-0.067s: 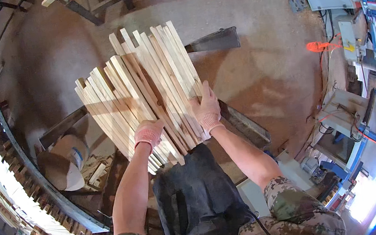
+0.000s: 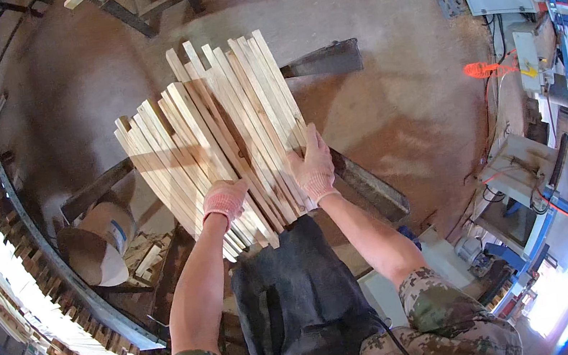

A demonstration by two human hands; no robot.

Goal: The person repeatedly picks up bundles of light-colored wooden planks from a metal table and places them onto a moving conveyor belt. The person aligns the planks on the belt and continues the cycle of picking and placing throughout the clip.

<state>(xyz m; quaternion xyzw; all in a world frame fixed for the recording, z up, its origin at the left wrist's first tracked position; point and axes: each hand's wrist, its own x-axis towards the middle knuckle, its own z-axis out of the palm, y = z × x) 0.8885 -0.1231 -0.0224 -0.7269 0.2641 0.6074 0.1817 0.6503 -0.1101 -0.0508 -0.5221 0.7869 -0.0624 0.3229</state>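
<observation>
Many pale wooden strips (image 2: 245,110) lie side by side in front of me, their far ends uneven. They rest across dark metal bars that stick out on both sides. My left hand (image 2: 225,199), in a pinkish knit glove, is closed around strips near the close end, left of the middle. Along the right edge, my right hand (image 2: 314,167), gloved too, clasps the outermost strips, thumb on top and a finger stretched along the side. The undersides of the strips and the fingertips beneath are hidden.
A dark metal bar (image 2: 372,187) juts out at the right, another (image 2: 326,60) beyond it. To the left stands a long rack edge (image 2: 57,271) with stacked wood, near a round drum-like object (image 2: 95,251). Machinery (image 2: 516,174) and an orange coiled hose (image 2: 479,70) are at the right.
</observation>
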